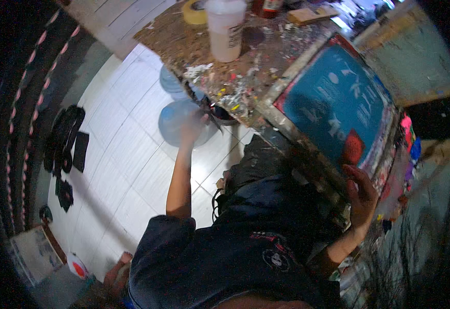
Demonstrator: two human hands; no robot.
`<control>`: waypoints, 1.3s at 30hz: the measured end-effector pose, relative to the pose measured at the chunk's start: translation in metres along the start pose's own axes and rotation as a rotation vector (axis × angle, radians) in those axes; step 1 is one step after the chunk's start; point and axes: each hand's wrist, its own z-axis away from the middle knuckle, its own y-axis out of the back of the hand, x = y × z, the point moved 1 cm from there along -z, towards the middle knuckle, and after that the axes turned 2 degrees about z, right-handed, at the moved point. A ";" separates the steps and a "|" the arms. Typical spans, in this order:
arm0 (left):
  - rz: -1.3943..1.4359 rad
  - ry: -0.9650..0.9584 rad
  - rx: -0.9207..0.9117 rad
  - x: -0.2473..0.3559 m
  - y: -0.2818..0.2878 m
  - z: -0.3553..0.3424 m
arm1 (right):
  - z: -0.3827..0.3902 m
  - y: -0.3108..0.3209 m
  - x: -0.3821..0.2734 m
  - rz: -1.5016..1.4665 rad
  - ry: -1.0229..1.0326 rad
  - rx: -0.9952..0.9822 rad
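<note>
Blue screen (328, 116) w/ pale mkgs (333, 78), stained frame (299, 142), rt hand (361, 193) nrby

Pale-marked teal screen (346, 105), red piece (354, 148), paint-flecked brown tabletop (274, 49), yellow tape roll (193, 13)

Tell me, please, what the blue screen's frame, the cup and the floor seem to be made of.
Frame: probably wood, with dull, worn, paint-smeared bars, though metal isn't ruled out.
Cup: likely smooth plastic, judging by its cloudy, translucent wall.
Floor: probably glossy ceramic tiles, given the grid lines and bright reflection.
</note>
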 end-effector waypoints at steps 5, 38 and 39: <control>-0.207 0.205 -0.035 -0.116 -0.026 -0.051 | 0.014 0.019 0.007 -0.189 -0.268 0.145; -0.309 0.367 -1.287 0.203 -0.016 0.051 | 0.164 0.279 0.323 -0.286 -0.441 1.103; -0.264 0.314 -1.290 0.215 -0.013 0.051 | 0.150 0.279 0.302 -0.441 -0.381 1.103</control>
